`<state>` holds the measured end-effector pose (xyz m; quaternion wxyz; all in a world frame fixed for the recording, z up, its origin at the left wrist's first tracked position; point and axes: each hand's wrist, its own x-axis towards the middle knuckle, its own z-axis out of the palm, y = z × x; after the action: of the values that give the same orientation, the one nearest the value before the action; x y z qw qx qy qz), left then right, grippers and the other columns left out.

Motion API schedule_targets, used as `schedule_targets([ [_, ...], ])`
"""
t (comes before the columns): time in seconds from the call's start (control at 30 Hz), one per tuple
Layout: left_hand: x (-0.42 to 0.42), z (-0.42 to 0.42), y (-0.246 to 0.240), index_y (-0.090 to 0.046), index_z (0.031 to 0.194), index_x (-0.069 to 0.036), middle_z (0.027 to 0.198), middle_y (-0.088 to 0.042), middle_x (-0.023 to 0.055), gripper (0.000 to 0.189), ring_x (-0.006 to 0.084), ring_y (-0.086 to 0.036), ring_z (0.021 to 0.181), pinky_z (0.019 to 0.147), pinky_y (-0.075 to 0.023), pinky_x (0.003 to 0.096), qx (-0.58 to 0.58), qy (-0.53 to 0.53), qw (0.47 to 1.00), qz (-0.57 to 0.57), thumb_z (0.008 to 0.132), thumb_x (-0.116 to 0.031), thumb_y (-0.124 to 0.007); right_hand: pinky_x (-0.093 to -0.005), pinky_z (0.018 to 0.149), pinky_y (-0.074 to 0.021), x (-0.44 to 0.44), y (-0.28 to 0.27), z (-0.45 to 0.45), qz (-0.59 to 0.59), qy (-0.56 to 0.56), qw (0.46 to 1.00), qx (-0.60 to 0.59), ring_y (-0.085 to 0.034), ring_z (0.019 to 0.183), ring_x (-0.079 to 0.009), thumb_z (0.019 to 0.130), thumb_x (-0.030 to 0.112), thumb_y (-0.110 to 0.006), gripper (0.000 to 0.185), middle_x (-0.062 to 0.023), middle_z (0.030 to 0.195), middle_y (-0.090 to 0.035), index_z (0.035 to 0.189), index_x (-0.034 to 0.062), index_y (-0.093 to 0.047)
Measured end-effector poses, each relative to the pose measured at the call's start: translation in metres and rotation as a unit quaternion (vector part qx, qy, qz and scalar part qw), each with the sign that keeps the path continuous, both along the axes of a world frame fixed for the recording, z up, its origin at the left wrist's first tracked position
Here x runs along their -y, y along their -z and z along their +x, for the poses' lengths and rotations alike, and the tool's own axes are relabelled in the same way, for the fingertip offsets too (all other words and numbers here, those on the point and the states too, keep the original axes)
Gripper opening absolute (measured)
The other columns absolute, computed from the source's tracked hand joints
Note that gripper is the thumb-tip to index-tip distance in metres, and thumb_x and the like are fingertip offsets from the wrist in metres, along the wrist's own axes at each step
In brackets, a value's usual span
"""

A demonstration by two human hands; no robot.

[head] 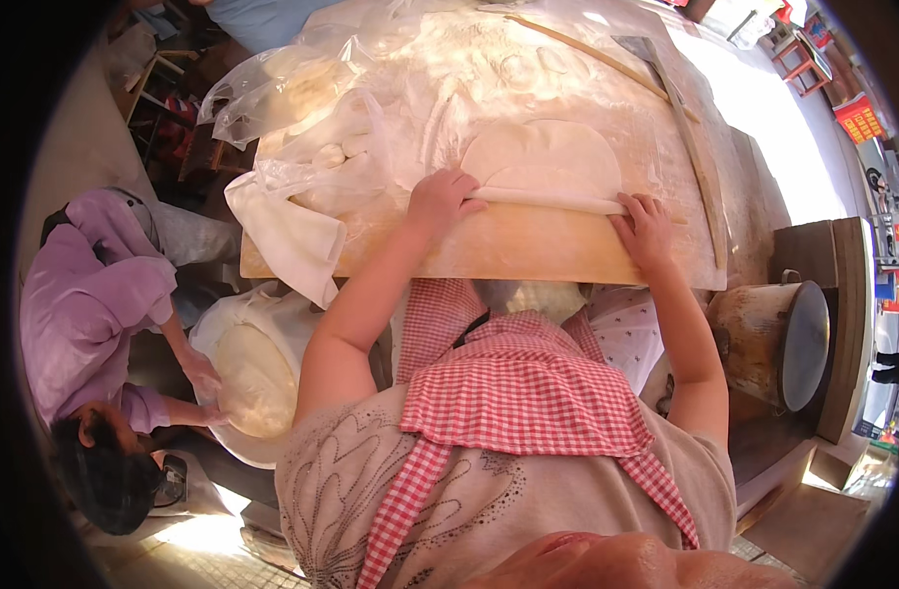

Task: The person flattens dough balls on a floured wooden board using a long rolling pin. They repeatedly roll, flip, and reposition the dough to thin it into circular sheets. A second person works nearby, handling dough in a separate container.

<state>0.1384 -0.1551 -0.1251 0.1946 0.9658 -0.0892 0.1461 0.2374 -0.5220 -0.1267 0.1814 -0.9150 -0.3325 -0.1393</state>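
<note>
A flat round sheet of dough (549, 154) lies on the floured wooden board in front of me, its near edge wrapped around a rolling pin (545, 200). My left hand (443, 199) rests on the pin's left end, thumb and fingers around it. At the other end, my right hand (644, 224) holds the pin, whose bare tip sticks out to the right. Loose flour (464, 66) covers the far part of the board. Small dough pieces (330, 154) lie under clear plastic at the left, beside a white cloth (295, 228) that hangs over the board's near edge.
A long wooden stick (597, 55) and a longer flat wooden strip (696, 162) lie at the board's right (717, 280). Left of me, a co-worker in purple (103, 294) reaches into a lined tub of dough (258, 383). A metal pot (759, 339) stands below right.
</note>
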Motion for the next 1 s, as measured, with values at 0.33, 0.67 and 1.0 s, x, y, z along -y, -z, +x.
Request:
schedule_targets([
  [0.33,0.070,-0.056,-0.010,-0.040,0.140,-0.007,0.144,-0.041,0.0132,0.065,0.0278,-0.038,0.134,0.111,-0.0270,0.0479,-0.096,0.011,0.991,0.096,0.087,-0.039,-0.059,-0.0525,0.112,-0.0196,-0.053,0.000,-0.091,-0.058,-0.050,0.995,-0.071,-0.032,0.137,-0.0343,0.083,0.039,-0.065,0.074,-0.0167,0.147,-0.036,0.142,0.0060,-0.037],
  [0.67,0.099,-0.039,-0.002,-0.038,0.141,-0.002,0.150,-0.034,0.0167,0.067,0.0290,-0.035,0.137,0.113,-0.0233,0.0480,-0.090,0.104,0.986,0.089,0.091,-0.044,-0.052,-0.0533,0.113,-0.0173,-0.061,0.008,-0.092,-0.074,-0.097,0.991,-0.051,-0.030,0.139,-0.0330,0.089,0.047,-0.056,0.072,-0.0156,0.149,-0.035,0.143,0.0036,-0.036],
  [1.0,0.035,0.050,-0.006,-0.042,0.141,-0.007,0.149,-0.036,0.0144,0.059,0.0292,-0.031,0.139,0.114,-0.0184,0.0520,-0.036,0.029,0.996,0.082,0.093,-0.040,-0.051,-0.0513,0.113,-0.0191,-0.071,-0.006,0.013,-0.047,-0.015,0.998,-0.030,-0.032,0.138,-0.0317,0.089,0.046,-0.055,0.066,-0.0164,0.147,-0.038,0.140,0.0058,-0.040],
])
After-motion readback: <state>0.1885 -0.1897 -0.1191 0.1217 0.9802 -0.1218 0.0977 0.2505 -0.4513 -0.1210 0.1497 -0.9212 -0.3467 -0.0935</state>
